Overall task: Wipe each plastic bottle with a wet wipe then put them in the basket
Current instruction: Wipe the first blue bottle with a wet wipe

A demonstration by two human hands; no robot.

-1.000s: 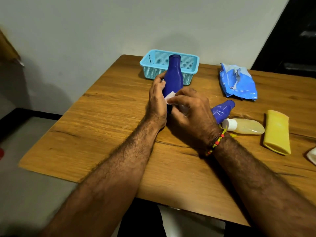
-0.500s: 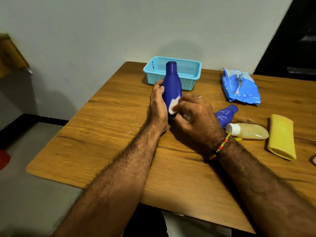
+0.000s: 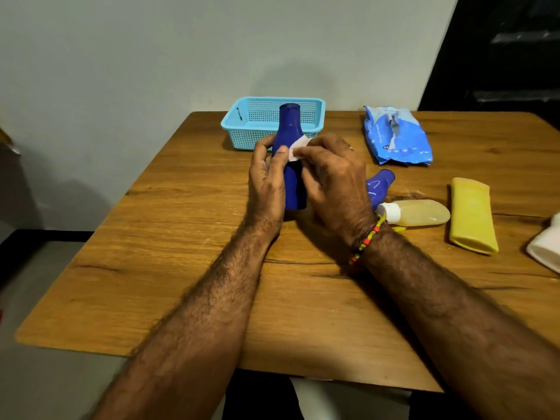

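Observation:
A tall dark blue bottle (image 3: 290, 128) stands upright on the wooden table (image 3: 181, 237), just in front of the light blue mesh basket (image 3: 260, 115). My left hand (image 3: 266, 180) grips the bottle's left side. My right hand (image 3: 333, 180) presses a white wet wipe (image 3: 298, 150) against the bottle's upper right side. A second blue bottle (image 3: 378, 184) lies behind my right hand, partly hidden. A clear yellowish bottle (image 3: 418, 212) with a white cap lies on its side to the right.
A blue wet-wipe pack (image 3: 397, 137) lies at the back right. Right of the clear bottle, a flat yellow bottle (image 3: 472, 215) lies on the table. A white object (image 3: 545, 244) pokes in at the right edge. The basket holds nothing visible.
My right hand has slid the wipe from low on the bottle up to its shoulder. The left hand keeps its hold on the bottle.

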